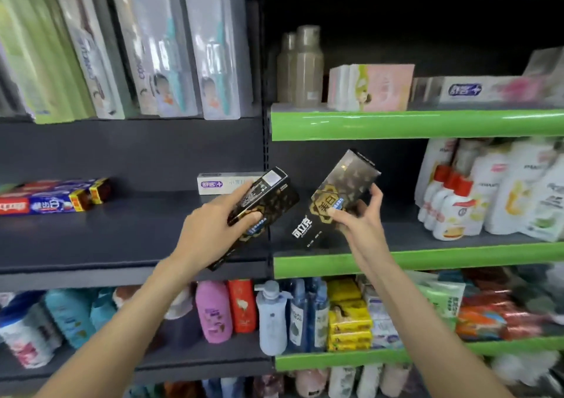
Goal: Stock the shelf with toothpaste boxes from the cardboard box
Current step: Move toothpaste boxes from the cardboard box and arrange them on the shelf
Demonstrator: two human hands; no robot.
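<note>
Head view, the only one.

Left hand (213,223) at about 8 o'clock from frame centre. Fingers wrapped over the top of a black-and-gold toothpaste box (262,211), thumb under; the box runs diagonally, far end toward 1 o'clock, held above the dark grey shelf (122,239).

Right hand (360,217) at about 4 o'clock from centre. Thumb pressed on the printed face, fingers curled behind a second black toothpaste box (338,202), which stands near upright and tilts toward 1 o'clock. Its lower end is close to the green-edged shelf (457,257); touching or not, cannot tell.

Both boxes hang near the upright post where the two shelf bays meet. Neither is set down.

Stock already on the grey shelf: a white toothpaste carton (219,183) at the back, just behind the left-hand box, and red-and-blue toothpaste cartons (52,199) far off at 9 o'clock. Much bare board lies between them. White pouches (488,190) fill the right end of the green-edged shelf.

The cardboard box is not in view, so the remaining supply cannot be counted.

Judgement: early to mid task. No black boxes of this kind show on the shelf; these two are yet to be placed, and the open board suggests more are needed.
</note>
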